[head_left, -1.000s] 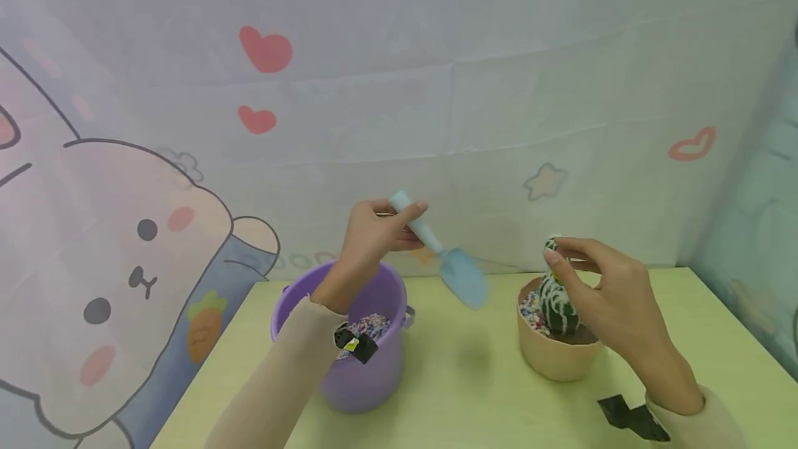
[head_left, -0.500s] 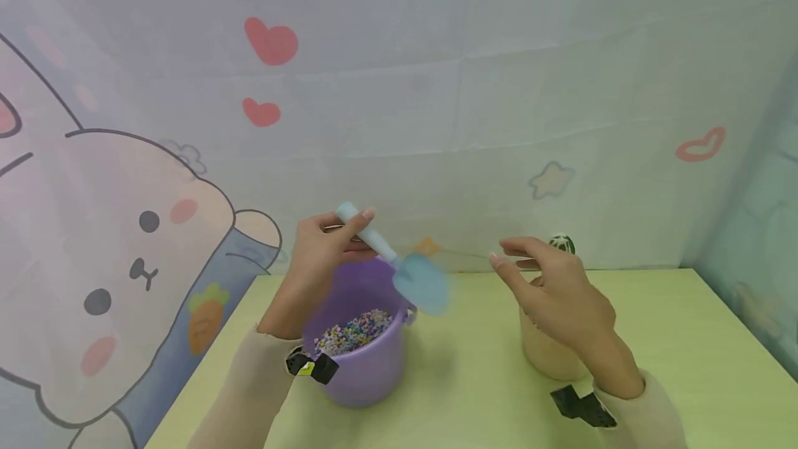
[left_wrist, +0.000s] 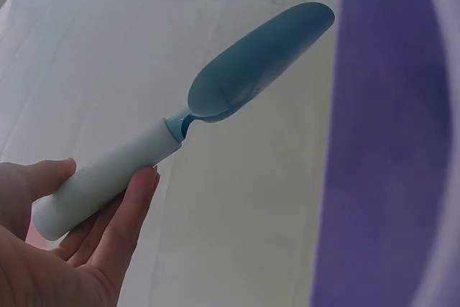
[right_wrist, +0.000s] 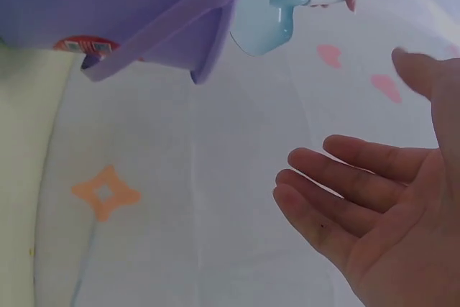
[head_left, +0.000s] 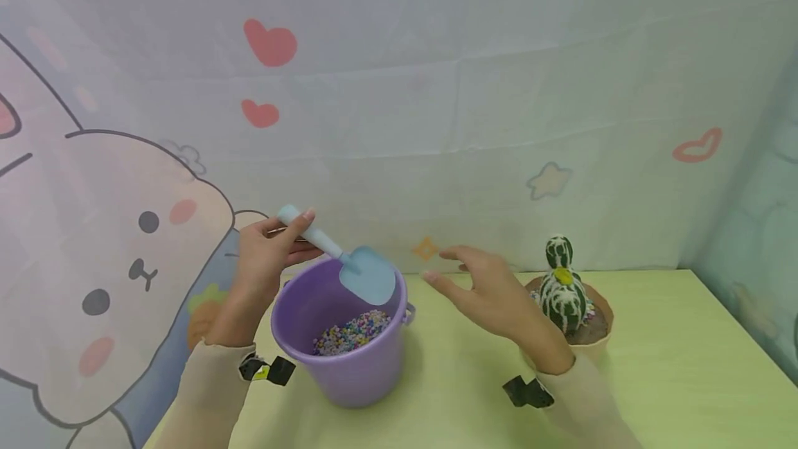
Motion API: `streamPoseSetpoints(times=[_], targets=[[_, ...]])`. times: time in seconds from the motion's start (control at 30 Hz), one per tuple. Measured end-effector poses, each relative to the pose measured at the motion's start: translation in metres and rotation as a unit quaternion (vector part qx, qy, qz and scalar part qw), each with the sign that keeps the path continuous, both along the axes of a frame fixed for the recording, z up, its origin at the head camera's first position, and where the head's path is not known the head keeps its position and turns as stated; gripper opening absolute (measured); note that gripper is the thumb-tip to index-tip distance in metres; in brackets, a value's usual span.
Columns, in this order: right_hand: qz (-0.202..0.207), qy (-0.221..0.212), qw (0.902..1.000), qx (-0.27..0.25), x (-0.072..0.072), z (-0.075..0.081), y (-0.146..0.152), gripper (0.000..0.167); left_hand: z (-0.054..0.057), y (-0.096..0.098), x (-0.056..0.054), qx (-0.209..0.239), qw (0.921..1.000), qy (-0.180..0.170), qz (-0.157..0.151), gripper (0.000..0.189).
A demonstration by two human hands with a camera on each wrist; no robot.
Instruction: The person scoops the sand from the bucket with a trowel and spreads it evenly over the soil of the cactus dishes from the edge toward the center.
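Observation:
My left hand [head_left: 264, 255] grips the pale handle of a small light-blue trowel [head_left: 369, 277], whose blade hangs over the far right rim of a purple bucket [head_left: 349, 380]. In the left wrist view the thumb and fingers wrap the trowel's handle [left_wrist: 108, 185]. Multicoloured beads [head_left: 352, 332] lie at the bottom of the bucket. My right hand [head_left: 489, 293] is in the air between bucket and cactus, fingers extended and thumb apart, holding nothing. From the right wrist, the palm and loose fingers [right_wrist: 352, 185] show below the bucket's handle [right_wrist: 165, 23].
A cactus [head_left: 564, 300] with white streaks and a yellow spot stands in a tan pot [head_left: 601, 303] on the right, partly behind my right forearm. Some beads and brown filling surround its base. The yellow-green table [head_left: 686, 366] ends at a printed cloth backdrop [head_left: 399, 89].
My left hand has carried the trowel leftward, from right of the bucket to over its rim. My right hand has left the cactus and moved left toward the bucket.

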State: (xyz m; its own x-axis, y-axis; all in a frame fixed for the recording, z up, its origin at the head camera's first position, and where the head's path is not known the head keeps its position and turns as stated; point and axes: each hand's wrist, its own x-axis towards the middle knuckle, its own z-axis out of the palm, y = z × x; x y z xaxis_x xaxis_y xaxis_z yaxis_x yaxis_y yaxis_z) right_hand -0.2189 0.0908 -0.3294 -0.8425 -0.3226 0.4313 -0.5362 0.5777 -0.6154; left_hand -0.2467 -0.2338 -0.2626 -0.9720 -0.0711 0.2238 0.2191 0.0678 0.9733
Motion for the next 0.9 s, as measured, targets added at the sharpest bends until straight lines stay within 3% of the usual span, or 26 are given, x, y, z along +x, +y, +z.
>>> streamPoseSetpoints(times=[0.23,0.43,0.63,0.9], targets=[[0.051,-0.024,0.9981,0.026,-0.009,-0.006,-0.023,0.085,-0.006,-0.014,-0.004,-0.046,0.9989,0.008,-0.008,0.046],[0.082,-0.044,0.9949,0.04,-0.017,-0.015,-0.042,0.101,-0.011,-0.02,-0.013,-0.102,0.9947,-0.011,-0.002,0.052],[0.104,-0.047,0.992,0.053,-0.023,-0.026,-0.053,0.095,-0.012,-0.022,-0.026,-0.202,0.978,-0.052,0.002,0.056],[0.113,-0.06,0.9894,0.069,-0.028,-0.033,-0.059,0.089,-0.012,-0.018,-0.039,-0.285,0.9542,-0.092,0.005,0.062]])
